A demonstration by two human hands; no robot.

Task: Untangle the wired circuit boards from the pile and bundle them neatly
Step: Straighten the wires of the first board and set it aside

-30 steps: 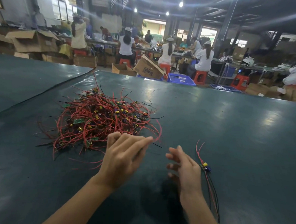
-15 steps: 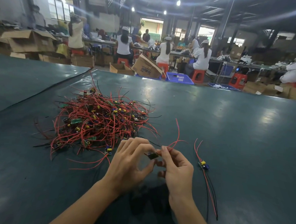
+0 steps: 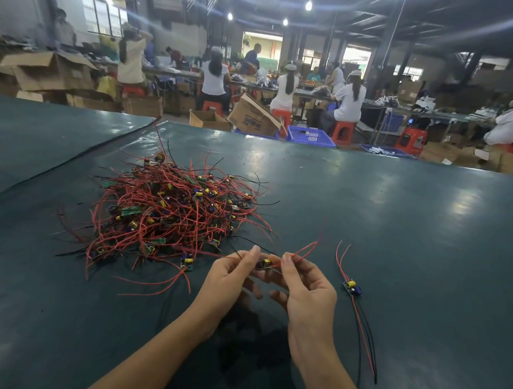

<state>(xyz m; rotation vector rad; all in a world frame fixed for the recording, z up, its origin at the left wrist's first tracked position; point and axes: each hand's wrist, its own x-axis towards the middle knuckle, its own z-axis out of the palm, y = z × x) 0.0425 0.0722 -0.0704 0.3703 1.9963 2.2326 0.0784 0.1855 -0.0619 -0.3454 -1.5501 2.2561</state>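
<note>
A small circuit board (image 3: 264,263) with a yellow part on top sits in the air just above the table (image 3: 396,231), held between the 2 hands near the middle of the view. Its red wires (image 3: 304,250) run up and to the right from it, fanning out past the right hand, and a thin black wire (image 3: 257,245) trails off to the left toward the pile.

The left hand (image 3: 230,277) comes in from the lower left with the forearm angled up across the table, palm turned toward the right, thumb and forefinger raised and pinched at the board's left end; the other fingers curl loosely below. The right hand (image 3: 306,289) rises from the bottom edge, wrist bent, its thumb and forefinger closed on the red wires right beside the board, the remaining fingers curled inward under it. Both hands nearly touch at the fingertips around the board.

Just left of and beyond the hands lies the pile (image 3: 174,213), a tangled heap of red and black wires with many small boards, some green, some with yellow parts. To the right of the right hand, 1 separated board (image 3: 352,287) lies flat on the table, its red and black wires stretched toward the near edge.

Beyond the table, people sit on red stools among cardboard boxes.
</note>
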